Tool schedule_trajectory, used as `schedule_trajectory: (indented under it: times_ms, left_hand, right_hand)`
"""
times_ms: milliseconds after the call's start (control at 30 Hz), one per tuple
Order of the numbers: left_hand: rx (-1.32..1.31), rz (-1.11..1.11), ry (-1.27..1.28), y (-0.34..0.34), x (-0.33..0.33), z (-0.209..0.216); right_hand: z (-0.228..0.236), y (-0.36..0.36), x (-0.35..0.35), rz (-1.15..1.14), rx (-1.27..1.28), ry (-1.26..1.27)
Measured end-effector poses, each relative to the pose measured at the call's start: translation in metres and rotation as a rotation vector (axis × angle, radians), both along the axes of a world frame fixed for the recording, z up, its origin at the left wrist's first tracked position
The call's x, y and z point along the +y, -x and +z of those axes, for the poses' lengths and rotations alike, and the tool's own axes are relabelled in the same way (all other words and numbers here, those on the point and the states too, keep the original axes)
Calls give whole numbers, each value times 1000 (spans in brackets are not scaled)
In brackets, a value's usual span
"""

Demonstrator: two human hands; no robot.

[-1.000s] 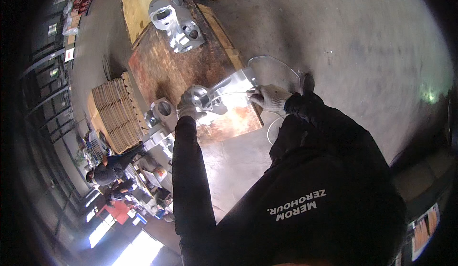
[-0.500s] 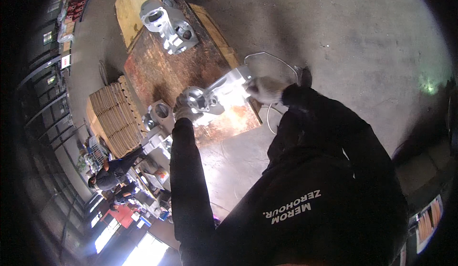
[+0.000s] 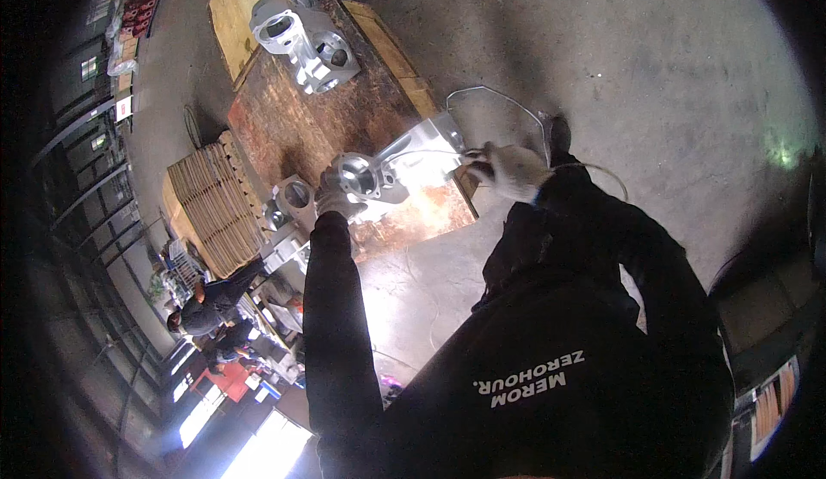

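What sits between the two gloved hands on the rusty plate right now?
In the head view, the shiny metal casting spans the stretch between the left hand and the right hand, resting on the rusty plate; the left hand touches it.

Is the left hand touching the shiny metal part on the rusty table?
Touching. The head view shows the gloved left hand resting against the lower edge of the shiny metal part, with no gap between them.
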State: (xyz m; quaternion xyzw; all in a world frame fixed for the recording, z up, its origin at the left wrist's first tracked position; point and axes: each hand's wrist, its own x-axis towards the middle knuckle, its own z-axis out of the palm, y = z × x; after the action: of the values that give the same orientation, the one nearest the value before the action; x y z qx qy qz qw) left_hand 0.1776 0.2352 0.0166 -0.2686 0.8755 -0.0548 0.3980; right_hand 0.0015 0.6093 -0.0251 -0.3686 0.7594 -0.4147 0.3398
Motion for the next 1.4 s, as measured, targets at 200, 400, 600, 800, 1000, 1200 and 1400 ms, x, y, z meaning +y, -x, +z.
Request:
schedule_trajectory:
  times_ms: [200, 400, 600, 800, 1000, 1200, 1400]
  left_hand:
    - [1, -4, -7, 2, -1, 1]
    - [-20, 29, -55, 10, 2, -2]
    - [14, 30, -18, -20, -13, -16]
    - [-22, 80, -23, -18, -15, -16]
    - [-69, 67, -3, 6, 1, 1]
    - [-73, 48, 58, 2, -3, 1]
    - [20, 78, 71, -30, -21, -25]
  right_hand:
    - [-56, -53, -94, -56, 74, 164]
    - [-62, -64, -119, 5, -106, 118]
    - [-35, -56, -132, -114, -155, 224]
    - [-28, -46, -105, 97, 11, 253]
    - [-2, -3, -72, 47, -96, 87]
    - [-9, 34, -4, 102, -75, -72]
    - [19, 55, 32, -189, -287, -184]
